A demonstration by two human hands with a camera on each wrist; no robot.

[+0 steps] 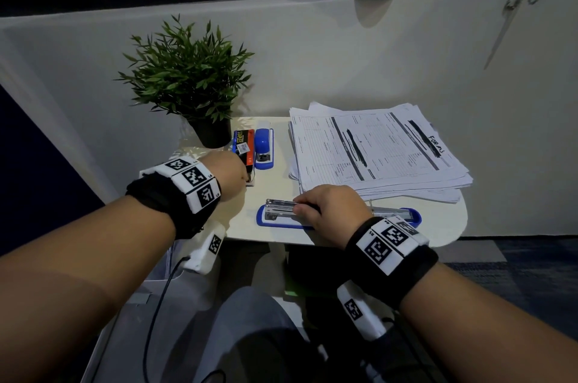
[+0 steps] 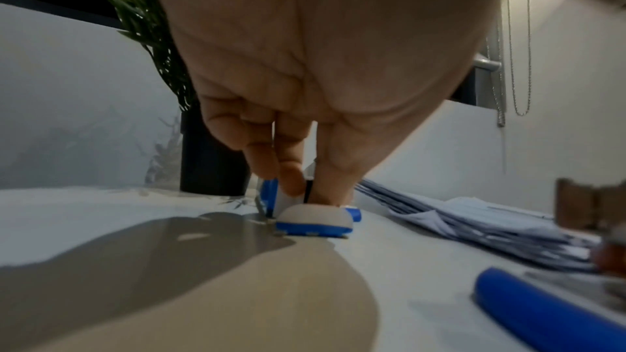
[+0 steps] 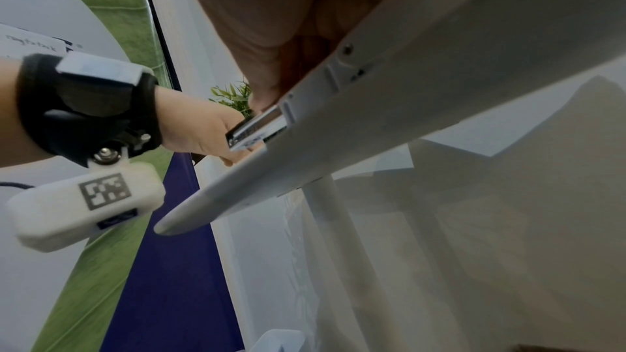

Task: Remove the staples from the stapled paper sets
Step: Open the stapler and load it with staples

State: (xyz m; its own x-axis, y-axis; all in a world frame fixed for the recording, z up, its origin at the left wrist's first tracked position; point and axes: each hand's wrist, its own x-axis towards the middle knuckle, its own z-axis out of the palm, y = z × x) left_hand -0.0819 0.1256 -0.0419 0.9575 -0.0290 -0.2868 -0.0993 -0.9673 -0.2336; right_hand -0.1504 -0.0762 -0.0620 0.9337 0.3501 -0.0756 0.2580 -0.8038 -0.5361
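A thick stack of printed paper sets (image 1: 375, 148) lies at the table's back right. An opened blue stapler (image 1: 278, 212) lies flat near the front edge with its metal rail (image 3: 254, 127) exposed. My right hand (image 1: 316, 207) grips that rail at its middle, fingers curled over it and thumb on the near side. My left hand (image 1: 240, 173) reaches to the near end of the black and red staples box (image 1: 245, 140). Its thumb and fingertips (image 2: 305, 192) pinch a thin dark edge there, just above the small blue stapler (image 2: 315, 221). No staple is visible.
A potted plant (image 1: 190, 76) stands at the table's back left, behind the staples box. The small blue stapler (image 1: 264, 145) lies right of the box. The white table (image 1: 272, 188) is small, and a wall runs close behind it. My knee and cables are below.
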